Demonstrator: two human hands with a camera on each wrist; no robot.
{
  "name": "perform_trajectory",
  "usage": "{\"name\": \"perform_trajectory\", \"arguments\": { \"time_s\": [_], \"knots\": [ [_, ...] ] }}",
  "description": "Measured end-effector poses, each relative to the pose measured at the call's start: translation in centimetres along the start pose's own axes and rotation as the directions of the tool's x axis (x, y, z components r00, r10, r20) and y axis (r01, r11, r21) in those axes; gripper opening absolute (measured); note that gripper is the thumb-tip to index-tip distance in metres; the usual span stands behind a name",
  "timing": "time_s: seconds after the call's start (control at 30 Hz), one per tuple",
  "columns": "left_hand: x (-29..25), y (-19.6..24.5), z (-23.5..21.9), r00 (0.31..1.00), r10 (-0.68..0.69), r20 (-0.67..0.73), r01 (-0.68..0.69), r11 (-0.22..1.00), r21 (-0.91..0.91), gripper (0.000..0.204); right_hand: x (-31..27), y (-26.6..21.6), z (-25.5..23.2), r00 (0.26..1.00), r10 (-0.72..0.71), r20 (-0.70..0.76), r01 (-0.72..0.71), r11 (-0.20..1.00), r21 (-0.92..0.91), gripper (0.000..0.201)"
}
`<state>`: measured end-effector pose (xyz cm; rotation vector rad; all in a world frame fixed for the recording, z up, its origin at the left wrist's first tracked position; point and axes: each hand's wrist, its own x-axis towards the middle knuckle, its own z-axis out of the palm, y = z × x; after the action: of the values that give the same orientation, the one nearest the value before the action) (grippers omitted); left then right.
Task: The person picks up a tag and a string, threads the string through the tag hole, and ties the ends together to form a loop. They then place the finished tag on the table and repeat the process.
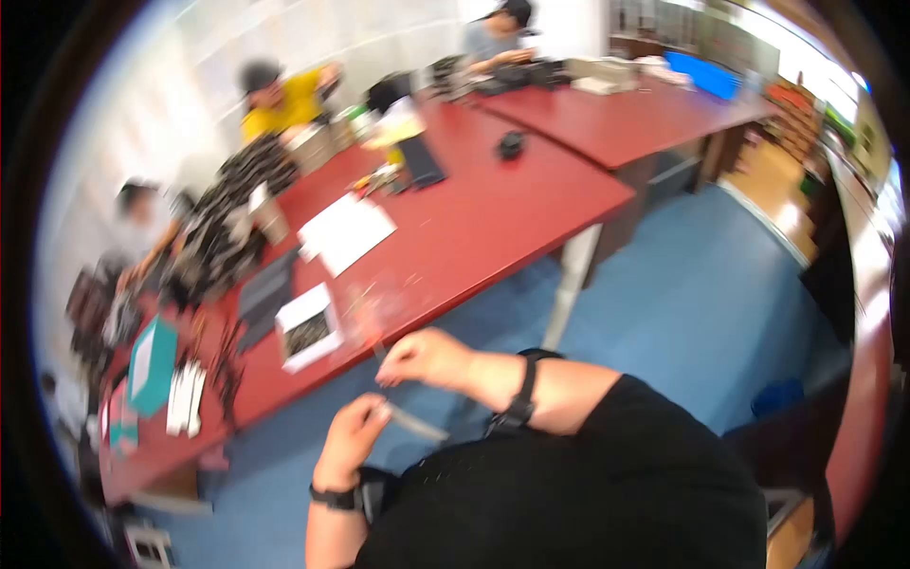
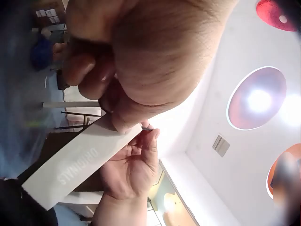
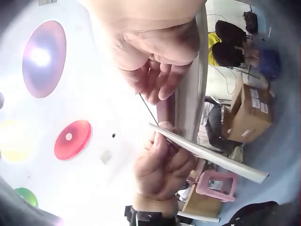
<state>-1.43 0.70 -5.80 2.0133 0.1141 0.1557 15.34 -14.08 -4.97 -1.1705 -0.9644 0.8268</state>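
A pale flat strip (image 1: 417, 423) printed "ORIGINALS", plain to read on the strip (image 2: 77, 165) in the left wrist view, is pinched near one end by the left hand (image 1: 353, 438). Just above it in the head view, the right hand (image 1: 428, 360) has its thumb and fingers together. In the right wrist view a thin dark cord or rod (image 3: 148, 109) runs from the right hand's (image 3: 157, 52) fingertips to the end of the strip (image 3: 214, 159), beside the left hand (image 3: 160, 172). How it joins the strip cannot be told.
In front stands a red table (image 1: 474, 223) with an open white box (image 1: 309, 327) of small dark pieces, white paper (image 1: 347, 232), a teal box (image 1: 152, 365), white strips (image 1: 186, 398) and dark heaped items (image 1: 213, 228). Several people sit along its far side.
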Motion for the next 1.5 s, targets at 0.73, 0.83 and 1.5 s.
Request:
{"name": "perform_trajectory", "arguments": {
  "time_s": [0.73, 0.83, 1.5],
  "knots": [
    [0.0, 2.0, 1.6, 0.99, 0.062, -0.127, -0.068, 0.997, -0.042, 0.028, -1.1, 1.8, 1.3, 0.939, -0.127, 0.32, -0.043, 0.88, 0.473, 0.029],
    [0.4, 2.0, 0.5, 0.965, 0.102, -0.243, -0.114, 0.993, -0.036, 0.049, -2.3, 0.4, 1.8, 0.971, -0.116, 0.208, 0.027, 0.922, 0.387, 0.037],
    [-0.5, 4.7, 4.3, 0.898, 0.283, -0.337, -0.281, 0.958, 0.054, 0.063, -3.6, 0.4, 2.2, 0.992, -0.037, 0.121, 0.035, 0.999, 0.017, 0.018]
  ]
}}
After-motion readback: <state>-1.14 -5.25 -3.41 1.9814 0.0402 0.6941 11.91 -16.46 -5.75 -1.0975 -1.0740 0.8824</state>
